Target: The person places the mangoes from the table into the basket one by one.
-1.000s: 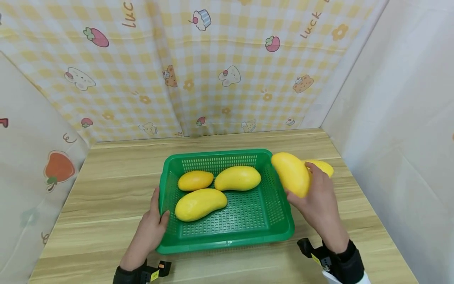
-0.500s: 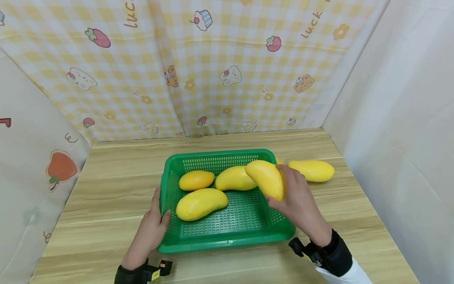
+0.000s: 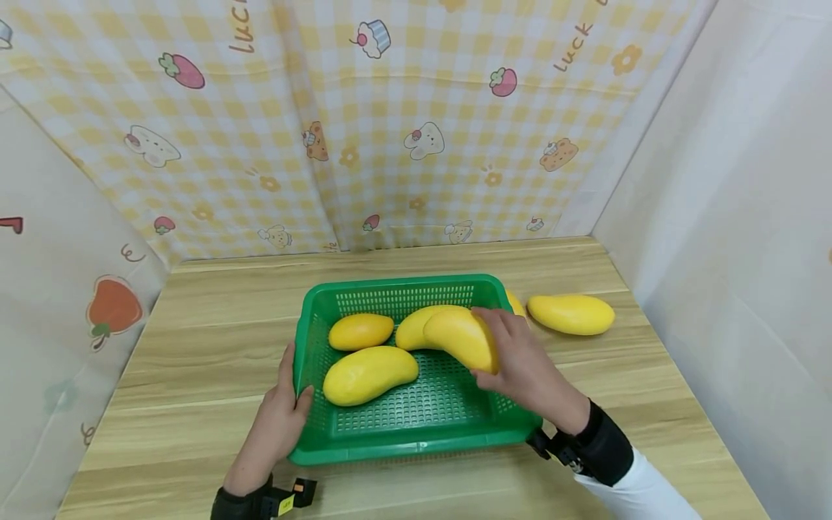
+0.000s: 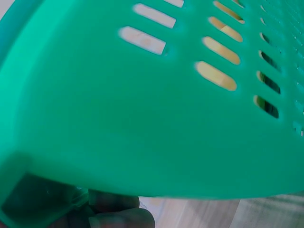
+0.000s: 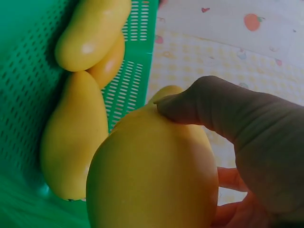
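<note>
A green plastic basket (image 3: 416, 446) stands on the table, its left rim gripped by my left hand (image 3: 276, 419), thumb over the inner side. In the left wrist view the basket's slotted wall (image 4: 118, 114) fills most of the picture. My right hand (image 3: 526, 365) holds a yellow mango (image 3: 463, 339) over the right half of the basket. The right wrist view has the thumb lying across that mango (image 5: 152, 175). Inside the basket lie a mango (image 3: 370, 375) at the front left, a smaller orange-yellow mango (image 3: 360, 331) behind it, and another mango (image 3: 411, 329), partly hidden by the held one.
To the right of the basket a mango (image 3: 572, 314) lies on the wooden table (image 3: 188, 375). One more yellow fruit (image 3: 516, 303) shows partly behind the basket's right rim. A checked cloth (image 3: 390, 108) hangs at the back, with white cloth walls at both sides.
My right hand has carried the mango leftward from beside the basket's right rim to over its inside, uncovering the mango on the table. The left hand keeps its grip.
</note>
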Available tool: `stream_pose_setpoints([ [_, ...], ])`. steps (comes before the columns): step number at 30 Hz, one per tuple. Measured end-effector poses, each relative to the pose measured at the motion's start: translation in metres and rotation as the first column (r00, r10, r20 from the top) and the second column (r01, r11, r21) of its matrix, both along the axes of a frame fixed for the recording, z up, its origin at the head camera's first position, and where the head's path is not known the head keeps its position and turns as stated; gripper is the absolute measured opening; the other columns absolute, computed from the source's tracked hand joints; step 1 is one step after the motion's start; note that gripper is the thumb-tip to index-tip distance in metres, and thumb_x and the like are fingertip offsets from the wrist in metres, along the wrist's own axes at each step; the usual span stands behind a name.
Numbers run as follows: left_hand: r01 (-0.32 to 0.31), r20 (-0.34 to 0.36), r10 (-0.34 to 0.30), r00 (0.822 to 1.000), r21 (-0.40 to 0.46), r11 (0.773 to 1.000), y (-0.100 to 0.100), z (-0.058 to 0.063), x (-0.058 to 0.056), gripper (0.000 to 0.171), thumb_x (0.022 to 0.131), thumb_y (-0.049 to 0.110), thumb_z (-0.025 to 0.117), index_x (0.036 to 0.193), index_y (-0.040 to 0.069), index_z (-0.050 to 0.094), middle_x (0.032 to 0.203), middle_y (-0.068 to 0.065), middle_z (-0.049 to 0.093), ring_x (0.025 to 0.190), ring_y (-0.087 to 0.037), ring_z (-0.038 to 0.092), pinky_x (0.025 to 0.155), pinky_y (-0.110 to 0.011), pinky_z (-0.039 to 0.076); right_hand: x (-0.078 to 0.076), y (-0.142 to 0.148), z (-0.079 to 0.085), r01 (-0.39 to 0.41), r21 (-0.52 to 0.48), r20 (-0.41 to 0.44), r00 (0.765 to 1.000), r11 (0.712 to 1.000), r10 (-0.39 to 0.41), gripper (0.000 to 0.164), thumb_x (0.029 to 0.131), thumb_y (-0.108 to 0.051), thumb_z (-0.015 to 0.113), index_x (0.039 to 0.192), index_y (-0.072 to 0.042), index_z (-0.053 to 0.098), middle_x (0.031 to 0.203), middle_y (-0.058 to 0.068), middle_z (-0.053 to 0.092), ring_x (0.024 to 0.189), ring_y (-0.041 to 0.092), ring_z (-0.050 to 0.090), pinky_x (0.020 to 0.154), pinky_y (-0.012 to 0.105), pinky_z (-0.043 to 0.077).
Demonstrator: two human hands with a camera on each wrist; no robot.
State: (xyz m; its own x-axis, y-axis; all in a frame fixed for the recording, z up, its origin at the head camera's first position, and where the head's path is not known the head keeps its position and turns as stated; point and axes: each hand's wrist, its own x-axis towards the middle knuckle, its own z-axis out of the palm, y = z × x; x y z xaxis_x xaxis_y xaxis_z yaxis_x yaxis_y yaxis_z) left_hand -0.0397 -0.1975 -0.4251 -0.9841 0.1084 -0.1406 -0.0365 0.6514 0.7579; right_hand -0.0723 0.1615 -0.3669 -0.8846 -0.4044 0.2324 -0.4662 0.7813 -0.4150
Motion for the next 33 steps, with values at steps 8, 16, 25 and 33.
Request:
stream_pose_setpoints([
  [8, -0.003, 0.014, 0.003, 1.000, 0.008, 1.000, 0.000, 0.001, 0.000, 0.076, 0.099, 0.002, 0.045, 0.151, 0.004, -0.010, 0.110, -0.037, 0.056, 0.075, -0.027, 0.064, 0.058, -0.037, 0.051, -0.006, -0.002, -0.002, -0.158, 0.087, 0.028, 0.987, 0.984, 0.157, 0.086, 0.069, -0.021, 0.086, 0.140, -0.008, 0.039, 0.129, 0.017, 0.045, 0.116, 0.032, 0.044, 0.088, 0.044, 0.046],
  [16, -0.002, 0.017, 0.001, 1.000, 0.012, 1.000, 0.000, 0.001, 0.000, 0.075, 0.099, 0.003, 0.045, 0.151, 0.003, -0.010, 0.110, -0.038, 0.056, 0.077, -0.028, 0.064, 0.059, -0.037, 0.051, -0.015, -0.002, -0.005, -0.274, 0.207, 0.008, 0.961, 0.939, 0.278, 0.085, 0.069, -0.021, 0.086, 0.139, -0.007, 0.041, 0.125, 0.016, 0.046, 0.110, 0.030, 0.045, 0.083, 0.038, 0.048],
  [25, 0.000, 0.006, 0.000, 1.000, 0.018, 1.000, 0.000, 0.001, 0.001, 0.075, 0.099, 0.002, 0.045, 0.151, 0.002, -0.009, 0.114, -0.039, 0.054, 0.081, -0.031, 0.064, 0.062, -0.040, 0.052, -0.017, -0.008, -0.005, -0.360, 0.338, 0.096, 0.932, 0.869, 0.349, 0.082, 0.071, -0.021, 0.085, 0.139, -0.009, 0.040, 0.128, 0.016, 0.047, 0.109, 0.031, 0.045, 0.085, 0.038, 0.045],
  [33, -0.002, 0.010, 0.002, 1.000, 0.035, 0.999, 0.000, 0.001, 0.000, 0.074, 0.099, 0.002, 0.045, 0.151, 0.001, -0.007, 0.113, -0.039, 0.054, 0.081, -0.032, 0.064, 0.061, -0.040, 0.052, -0.020, -0.011, -0.008, -0.426, 0.387, 0.152, 0.904, 0.818, 0.398, 0.082, 0.070, -0.018, 0.086, 0.138, -0.011, 0.042, 0.127, 0.014, 0.046, 0.112, 0.031, 0.042, 0.093, 0.042, 0.040],
])
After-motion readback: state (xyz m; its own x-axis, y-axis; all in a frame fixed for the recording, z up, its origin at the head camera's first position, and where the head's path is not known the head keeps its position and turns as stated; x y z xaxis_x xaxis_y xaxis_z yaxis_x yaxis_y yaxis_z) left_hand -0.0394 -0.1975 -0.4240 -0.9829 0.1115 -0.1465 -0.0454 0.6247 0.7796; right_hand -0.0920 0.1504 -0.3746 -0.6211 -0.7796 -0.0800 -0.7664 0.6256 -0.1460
